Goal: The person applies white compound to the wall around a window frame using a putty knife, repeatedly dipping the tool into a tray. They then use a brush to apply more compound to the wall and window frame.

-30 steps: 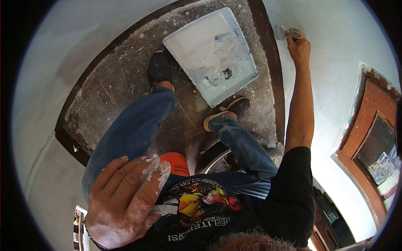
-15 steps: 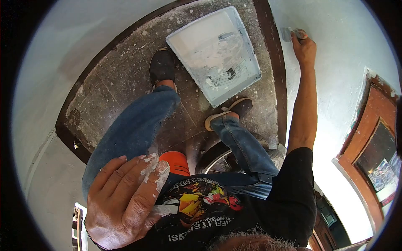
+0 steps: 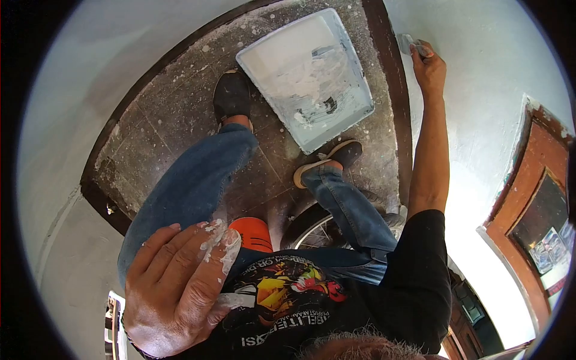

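Note:
My right hand (image 3: pixel 429 71) is out at the wall on the right, closed around a scraper (image 3: pixel 407 45) whose flat grey blade lies against the pale wall surface (image 3: pixel 480 66). Close to the camera at lower left is my left hand (image 3: pixel 174 294), its fingers bent together and smeared with white paste. A whitish piece (image 3: pixel 237 300) shows by its thumb; whether it is held or is paste on the thumb I cannot make out. On the floor a tray (image 3: pixel 363 84) contains wet white paste, with dark streaks on its bottom.
My shoes stand beside the tray on paint-spattered tiles (image 3: pixel 174 129). An orange bucket (image 3: pixel 252 234) and a spoked wheel (image 3: pixel 315 231) are near my legs. Dark skirting (image 3: pixel 396 102) borders the floor. A brown wooden frame (image 3: pixel 522 204) is on the right.
My right hand and the scraper have shifted slightly left and up along the wall, toward the dark skirting. My left hand has hardly moved.

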`<state>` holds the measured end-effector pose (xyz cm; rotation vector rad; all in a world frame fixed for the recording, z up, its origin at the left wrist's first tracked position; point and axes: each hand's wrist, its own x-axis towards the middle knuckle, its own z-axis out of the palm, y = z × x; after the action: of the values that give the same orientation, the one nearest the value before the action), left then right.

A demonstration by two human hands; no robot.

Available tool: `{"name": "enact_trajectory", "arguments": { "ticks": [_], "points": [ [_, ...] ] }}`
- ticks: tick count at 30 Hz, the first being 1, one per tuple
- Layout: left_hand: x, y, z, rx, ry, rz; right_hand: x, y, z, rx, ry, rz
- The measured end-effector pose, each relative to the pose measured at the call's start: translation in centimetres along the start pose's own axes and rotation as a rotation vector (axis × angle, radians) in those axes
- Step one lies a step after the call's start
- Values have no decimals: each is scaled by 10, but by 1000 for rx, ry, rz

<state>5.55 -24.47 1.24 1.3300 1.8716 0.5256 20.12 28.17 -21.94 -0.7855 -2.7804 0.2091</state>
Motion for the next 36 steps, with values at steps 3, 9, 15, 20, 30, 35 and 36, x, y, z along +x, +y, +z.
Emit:
{"name": "enact_trajectory", "arguments": {
  "ticks": [3, 9, 15, 20, 30, 35, 36],
  "points": [
    [0, -2, 0, -4, -27, 9, -1, -10, -23, -37, 68, 7],
    [2, -1, 0, 20, -12, -9, -30, -36, -86, 121, 133, 67],
    [-1, -5, 2, 44, -49, -30, -65, 6, -23, 115, 0, 112],
    [0, -3, 4, 94, -56, -48, -84, 17, -7, 190, 22, 119],
    [5, 0, 3, 68, -78, -72, -69, 17, -10, 102, -23, 173],
    [3, 0, 4, 77, -66, -66, -65, 20, -12, 55, 65, 78],
    [3, 0, 5, 79, -63, -68, -64, 18, -16, 64, 89, 96]
  ]
}}
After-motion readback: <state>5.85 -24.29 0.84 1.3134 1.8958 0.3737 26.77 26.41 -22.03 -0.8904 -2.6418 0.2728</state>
